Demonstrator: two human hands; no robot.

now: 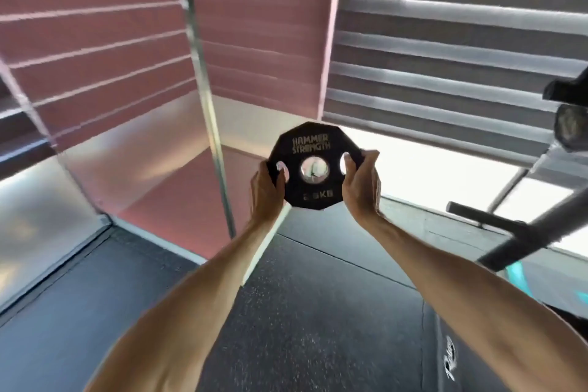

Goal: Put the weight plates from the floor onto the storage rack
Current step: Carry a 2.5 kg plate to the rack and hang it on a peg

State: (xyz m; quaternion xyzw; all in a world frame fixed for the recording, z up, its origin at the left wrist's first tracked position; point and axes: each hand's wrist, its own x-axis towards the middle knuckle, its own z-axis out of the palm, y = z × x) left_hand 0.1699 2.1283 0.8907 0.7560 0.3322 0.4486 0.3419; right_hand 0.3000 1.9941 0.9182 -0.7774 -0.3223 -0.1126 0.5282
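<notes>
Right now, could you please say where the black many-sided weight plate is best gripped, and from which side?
Take the black many-sided weight plate at its side edges, one hand from each side, fingers hooked through the cut-out slots flanking the centre hole. It is upright, facing you; the left hand and right hand grip it so.

Right of the plate (313, 165) open air runs to a dark rack (525, 232), whose bare peg (477, 213) juts leftward. Left of the plate a thin metal pole (206, 99) rises close behind the left hand (265, 188). The blinds (445, 41) close the far side.
</notes>
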